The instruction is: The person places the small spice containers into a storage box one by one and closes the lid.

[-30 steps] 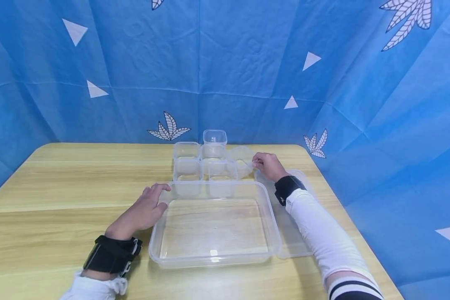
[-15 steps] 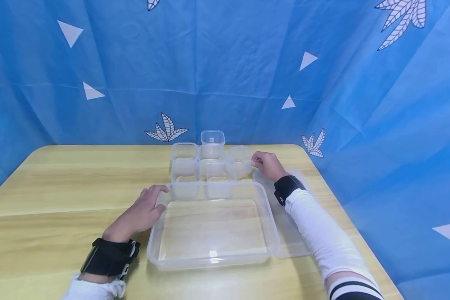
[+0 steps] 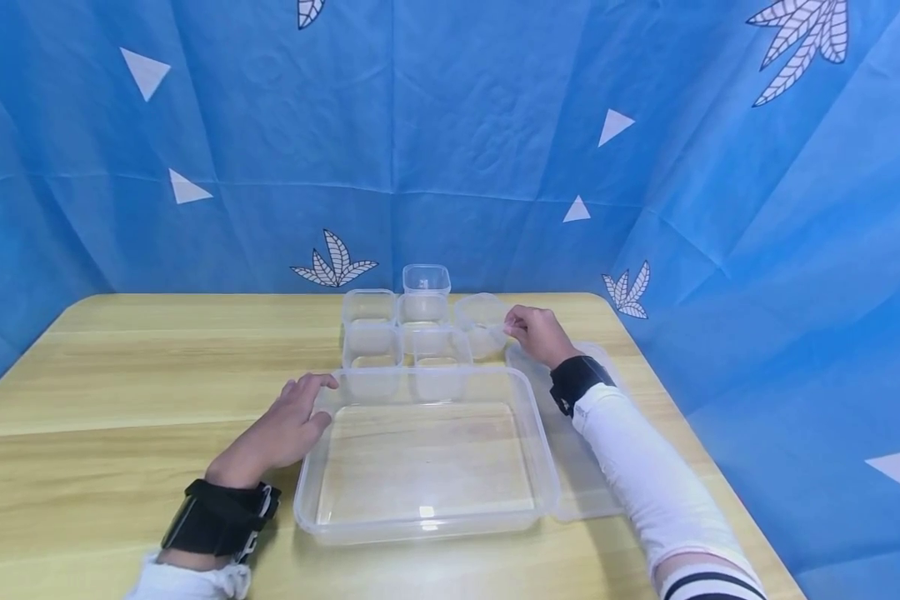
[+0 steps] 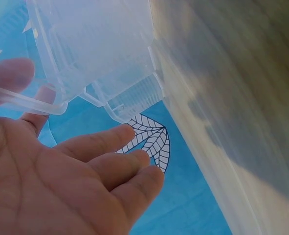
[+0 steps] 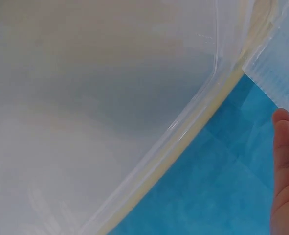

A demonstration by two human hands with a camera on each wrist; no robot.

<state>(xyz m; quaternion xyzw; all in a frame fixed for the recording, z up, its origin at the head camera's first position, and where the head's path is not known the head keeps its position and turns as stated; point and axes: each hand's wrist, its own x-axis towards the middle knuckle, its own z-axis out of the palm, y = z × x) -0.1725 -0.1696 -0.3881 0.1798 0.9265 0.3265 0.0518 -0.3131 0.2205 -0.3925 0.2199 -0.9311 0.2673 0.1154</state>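
In the head view my left hand (image 3: 273, 433) rests at the left rim of a large clear plastic container (image 3: 427, 525). The left wrist view shows its thumb (image 4: 10, 76) and index finger at the rim, with the other fingers extended. My right hand (image 3: 542, 335) pinches the right edge of a small clear plastic container (image 3: 482, 342) behind the large one. Part of that small container, with ribbed walls, appears at the right wrist view's top right. Several similar small containers (image 3: 371, 342) stand grouped to its left, open side up.
A flat translucent lid (image 3: 581, 475) lies on the wooden table (image 3: 157, 375) right of the large container, partly under the right forearm. Blue patterned cloth (image 3: 457, 125) hangs behind and to the right. One small container (image 3: 426, 279) stands higher at the group's back.
The small container in my right hand has turned slightly and looks straighter. My left hand stays at the large container's rim. The head view has shifted slightly.
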